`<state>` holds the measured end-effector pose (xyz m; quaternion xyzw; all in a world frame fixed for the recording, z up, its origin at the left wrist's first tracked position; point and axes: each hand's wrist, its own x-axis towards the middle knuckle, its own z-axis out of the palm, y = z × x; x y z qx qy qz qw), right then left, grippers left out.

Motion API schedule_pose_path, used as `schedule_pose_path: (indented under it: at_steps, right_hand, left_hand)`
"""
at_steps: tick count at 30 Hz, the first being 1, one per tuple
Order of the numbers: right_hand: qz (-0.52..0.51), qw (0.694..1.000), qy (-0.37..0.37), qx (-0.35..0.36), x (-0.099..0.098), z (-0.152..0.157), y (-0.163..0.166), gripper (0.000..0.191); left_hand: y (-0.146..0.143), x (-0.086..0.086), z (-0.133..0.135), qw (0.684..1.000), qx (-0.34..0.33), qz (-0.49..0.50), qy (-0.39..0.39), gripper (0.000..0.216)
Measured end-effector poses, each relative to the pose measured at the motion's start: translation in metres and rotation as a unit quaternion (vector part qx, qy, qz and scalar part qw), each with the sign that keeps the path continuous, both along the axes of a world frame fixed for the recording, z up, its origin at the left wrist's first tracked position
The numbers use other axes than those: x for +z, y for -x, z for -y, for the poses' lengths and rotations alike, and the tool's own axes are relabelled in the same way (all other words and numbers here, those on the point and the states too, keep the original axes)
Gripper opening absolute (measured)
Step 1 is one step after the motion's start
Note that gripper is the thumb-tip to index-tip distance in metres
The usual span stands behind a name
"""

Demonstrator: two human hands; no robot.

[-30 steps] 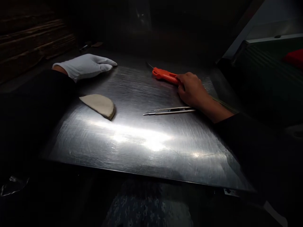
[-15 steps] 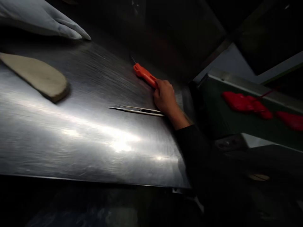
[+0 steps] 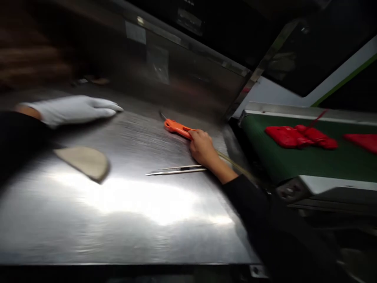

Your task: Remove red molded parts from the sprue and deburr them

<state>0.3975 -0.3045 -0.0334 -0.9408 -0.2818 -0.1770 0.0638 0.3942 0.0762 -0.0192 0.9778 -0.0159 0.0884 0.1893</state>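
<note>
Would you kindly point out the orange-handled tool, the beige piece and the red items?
orange-handled tool [image 3: 176,127], head view, on its handle.
beige piece [image 3: 84,160], head view, its middle.
red items [image 3: 294,136], head view, the largest one's middle.

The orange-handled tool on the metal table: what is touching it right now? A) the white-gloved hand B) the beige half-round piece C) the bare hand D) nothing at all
C: the bare right hand rests on the near end of the orange-handled tool, while the gloved left hand lies flat far off across the metal table.

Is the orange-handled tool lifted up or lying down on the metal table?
Lying down. The orange-handled tool rests flat on the metal table, with the bare right hand closed over its near end.
</note>
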Motion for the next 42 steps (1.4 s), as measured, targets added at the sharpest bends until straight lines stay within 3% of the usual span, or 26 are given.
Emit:
schedule_pose_path:
  at_steps: [2, 4, 7, 10, 12, 16, 22, 30, 34, 36, 39, 42]
  right_hand:
    - [-0.015, 0.999, -0.036, 0.014, -0.002, 0.000, -0.002, 0.032]
    - [-0.018, 0.996, -0.076, 0.037, -0.001, 0.001, -0.003, 0.036]
    - [-0.004, 0.988, -0.119, 0.095, 0.018, 0.006, 0.005, 0.035]
    - [-0.052, 0.971, -0.087, 0.219, 0.044, 0.012, 0.031, 0.022]
    - [-0.149, 0.945, -0.041, 0.290, 0.052, 0.014, 0.053, 0.022]
    - [-0.321, 0.894, -0.030, 0.312, 0.046, 0.015, 0.076, 0.035]
    - [-0.325, 0.885, -0.103, 0.317, 0.034, 0.011, 0.072, 0.019]
    - [-0.231, 0.929, -0.131, 0.259, 0.033, 0.010, 0.071, 0.012]
    - [-0.158, 0.956, -0.119, 0.217, 0.034, 0.005, 0.070, 0.019]
    - [-0.094, 0.973, -0.139, 0.161, 0.038, 0.006, 0.064, 0.031]
    - [0.050, 0.975, -0.218, 0.018, 0.065, 0.026, 0.049, 0.039]
    - [0.170, 0.926, -0.307, -0.139, 0.120, 0.073, 0.037, 0.045]
  left_hand:
    - [0.008, 0.008, -0.009, 0.998, -0.056, -0.014, -0.014, 0.053]
    - [0.011, 0.009, -0.015, 0.997, -0.069, -0.022, -0.029, 0.054]
    - [0.009, 0.004, -0.019, 0.997, -0.070, -0.023, -0.030, 0.053]
    - [0.005, 0.003, -0.020, 0.997, -0.074, -0.019, -0.019, 0.054]
    - [0.005, 0.003, -0.020, 0.997, -0.075, -0.017, -0.016, 0.055]
    - [0.007, 0.005, -0.020, 0.997, -0.080, -0.015, -0.018, 0.056]
    - [0.007, 0.006, -0.019, 0.997, -0.071, -0.017, -0.018, 0.060]
    - [0.004, 0.003, -0.026, 0.998, -0.066, -0.003, -0.014, 0.061]
    - [-0.004, -0.006, -0.038, 0.998, -0.055, 0.025, 0.011, 0.059]
    - [-0.009, -0.012, -0.044, 0.997, -0.044, 0.049, 0.031, 0.056]
    - [-0.012, -0.014, -0.045, 0.994, -0.021, 0.080, 0.066, 0.050]
    - [-0.004, -0.007, -0.039, 0.990, -0.007, 0.090, 0.108, 0.047]
